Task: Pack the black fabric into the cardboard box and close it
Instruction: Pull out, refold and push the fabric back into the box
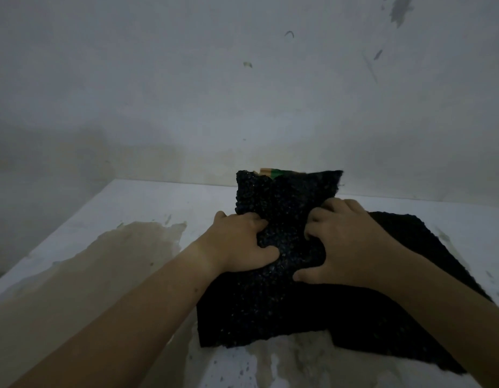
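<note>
The black fabric [287, 208], coarse and faintly sparkling, lies bunched in the middle of the white table and spreads toward me and to the right. My left hand [242, 242] grips a fold of it from the left. From the right, my right hand [343, 242] clutches the same bunch, fingers dug into the cloth. Only a small tan and green strip of the cardboard box [270, 172] shows above the fabric's far edge; the rest is hidden behind the cloth.
The white table [147, 203] carries a large brownish stain at the left and specks near the front edge. A scuffed pale wall [242, 93] rises right behind the table.
</note>
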A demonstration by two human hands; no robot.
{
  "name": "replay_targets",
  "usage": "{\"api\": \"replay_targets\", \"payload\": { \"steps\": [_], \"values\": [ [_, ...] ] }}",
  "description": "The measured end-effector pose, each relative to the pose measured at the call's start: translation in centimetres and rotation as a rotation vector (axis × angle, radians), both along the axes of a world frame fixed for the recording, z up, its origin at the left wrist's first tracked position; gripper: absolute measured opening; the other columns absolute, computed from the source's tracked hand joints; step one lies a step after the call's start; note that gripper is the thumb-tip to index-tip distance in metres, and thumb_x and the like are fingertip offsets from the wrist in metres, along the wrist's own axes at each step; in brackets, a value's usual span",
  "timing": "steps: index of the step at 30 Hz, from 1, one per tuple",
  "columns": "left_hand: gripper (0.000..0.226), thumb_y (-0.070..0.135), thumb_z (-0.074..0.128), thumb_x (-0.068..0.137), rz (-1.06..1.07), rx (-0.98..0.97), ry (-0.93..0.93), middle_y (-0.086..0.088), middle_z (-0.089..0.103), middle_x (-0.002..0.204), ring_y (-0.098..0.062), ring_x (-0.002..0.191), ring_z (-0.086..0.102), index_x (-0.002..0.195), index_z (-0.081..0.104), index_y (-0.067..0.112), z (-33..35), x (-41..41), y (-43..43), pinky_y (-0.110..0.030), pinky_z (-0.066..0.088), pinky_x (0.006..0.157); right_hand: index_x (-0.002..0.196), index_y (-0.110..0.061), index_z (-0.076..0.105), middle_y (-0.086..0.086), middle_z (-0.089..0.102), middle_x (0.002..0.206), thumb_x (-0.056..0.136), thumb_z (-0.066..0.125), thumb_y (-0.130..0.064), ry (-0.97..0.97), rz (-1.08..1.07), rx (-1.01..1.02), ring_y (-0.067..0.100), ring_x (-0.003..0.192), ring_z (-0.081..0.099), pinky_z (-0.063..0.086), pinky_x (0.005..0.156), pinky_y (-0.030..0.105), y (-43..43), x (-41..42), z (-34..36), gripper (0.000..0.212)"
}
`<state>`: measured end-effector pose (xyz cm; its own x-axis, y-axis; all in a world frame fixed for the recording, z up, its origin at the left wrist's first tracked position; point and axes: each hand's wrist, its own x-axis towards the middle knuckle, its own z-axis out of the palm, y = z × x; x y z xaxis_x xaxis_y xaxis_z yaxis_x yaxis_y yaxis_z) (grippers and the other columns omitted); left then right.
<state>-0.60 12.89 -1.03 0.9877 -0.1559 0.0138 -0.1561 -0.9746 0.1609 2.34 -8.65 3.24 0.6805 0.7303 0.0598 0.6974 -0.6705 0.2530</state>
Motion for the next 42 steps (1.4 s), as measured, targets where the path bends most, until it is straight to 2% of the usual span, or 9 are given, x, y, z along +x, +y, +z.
{"api": "replay_targets", "payload": {
  "steps": [5, 10, 13, 19, 23, 26, 31, 36, 42],
  "values": [
    [0.074, 0.069, 0.031, 0.076, -0.001, 0.001, -0.010, 0.009, 0.054, 0.123, -0.016, 0.112, 0.053, 0.133, 0.055, 0.027, 0.0, 0.0, -0.1, -0.037, 0.026, 0.089, 0.097, -0.029, 0.070, -0.013, 0.058, 0.100, 0.060, 0.048, -0.088, 0.059, 0.022, -0.128, 0.027, 0.126, 0.029, 0.016, 0.104, 0.039, 1.0, 0.2, -0.7, 0.073],
    [0.044, 0.066, 0.034, 0.079, 0.018, -0.016, -0.050, 0.014, 0.048, 0.091, -0.010, 0.083, 0.049, 0.090, 0.052, 0.028, 0.1, -0.4, -0.4, -0.036, 0.030, 0.086, 0.086, -0.026, 0.068, -0.004, 0.060, 0.092, 0.059, 0.054, -0.086, 0.165, -0.037, -0.212, 0.029, 0.123, 0.030, 0.017, 0.107, 0.044, 1.9, 1.2, -0.8, 0.067],
    [0.041, 0.062, 0.037, 0.078, 0.051, 0.088, -0.305, 0.010, 0.051, 0.077, -0.016, 0.072, 0.053, 0.076, 0.054, 0.025, 0.3, -1.2, -1.4, -0.039, 0.035, 0.081, 0.087, -0.026, 0.066, -0.004, 0.057, 0.090, 0.060, 0.054, -0.084, 0.170, -0.037, -0.197, 0.027, 0.118, 0.034, 0.016, 0.108, 0.044, 1.6, 1.1, -1.0, 0.065],
    [0.071, 0.055, 0.054, 0.074, 0.039, -0.007, -0.546, -0.002, 0.046, 0.130, -0.025, 0.116, 0.046, 0.133, 0.049, 0.017, 0.1, -2.1, -1.5, -0.044, 0.041, 0.093, 0.076, -0.031, 0.054, -0.011, 0.052, 0.081, 0.056, 0.053, -0.085, 0.110, 0.066, 0.057, 0.018, 0.095, 0.040, 0.023, 0.102, 0.037, 0.1, 0.8, -2.8, 0.058],
    [0.073, 0.055, 0.058, 0.072, 0.050, -0.075, -0.536, -0.010, 0.032, 0.144, -0.031, 0.126, 0.037, 0.131, 0.050, 0.013, 0.3, -2.4, -1.5, -0.040, 0.047, 0.086, 0.082, -0.033, 0.050, -0.013, 0.051, 0.084, 0.055, 0.052, -0.090, 0.123, 0.068, 0.138, 0.015, 0.088, 0.037, 0.032, 0.095, 0.036, -0.5, 0.9, -3.8, 0.063],
    [0.059, 0.063, 0.052, 0.074, 0.066, 0.024, -0.459, -0.008, 0.025, 0.156, -0.032, 0.141, 0.023, 0.110, 0.064, 0.018, 0.3, -2.2, -1.1, -0.049, 0.036, 0.103, 0.089, -0.033, 0.051, -0.014, 0.051, 0.091, 0.057, 0.051, -0.090, 0.132, 0.068, 0.159, 0.017, 0.100, 0.038, 0.031, 0.102, 0.037, -0.8, 0.9, -4.3, 0.065],
    [0.063, 0.069, 0.038, 0.080, 0.071, 0.117, -0.382, 0.005, 0.045, 0.143, -0.028, 0.148, 0.015, 0.104, 0.071, 0.021, -0.1, -1.9, -0.4, -0.059, -0.020, 0.114, 0.108, -0.032, 0.051, -0.012, 0.050, 0.113, 0.059, 0.053, -0.091, 0.079, 0.100, 0.317, 0.018, 0.121, 0.043, 0.034, 0.104, 0.037, -1.0, 0.5, -3.8, 0.077],
    [0.053, 0.065, 0.037, 0.080, 0.039, 0.093, -0.391, 0.012, 0.056, 0.105, -0.028, 0.148, 0.015, 0.089, 0.069, 0.023, 0.4, -1.5, -0.7, -0.056, -0.022, 0.113, 0.144, -0.029, 0.035, -0.010, 0.039, 0.141, 0.057, 0.046, -0.095, 0.030, 0.033, 0.246, 0.015, 0.134, 0.031, 0.022, 0.111, 0.033, -0.9, 0.2, -2.1, 0.110],
    [0.047, 0.061, 0.046, 0.075, 0.097, -0.156, -0.133, 0.011, 0.057, 0.091, -0.037, 0.139, 0.031, 0.109, 0.045, 0.029, 0.4, -1.1, -0.6, -0.059, -0.017, 0.114, 0.138, -0.030, 0.045, -0.012, 0.051, 0.132, 0.047, 0.049, -0.096, 0.092, -0.013, 0.110, 0.020, 0.132, 0.026, 0.013, 0.110, 0.033, 0.1, 0.6, -1.9, 0.113]
  ]
}}
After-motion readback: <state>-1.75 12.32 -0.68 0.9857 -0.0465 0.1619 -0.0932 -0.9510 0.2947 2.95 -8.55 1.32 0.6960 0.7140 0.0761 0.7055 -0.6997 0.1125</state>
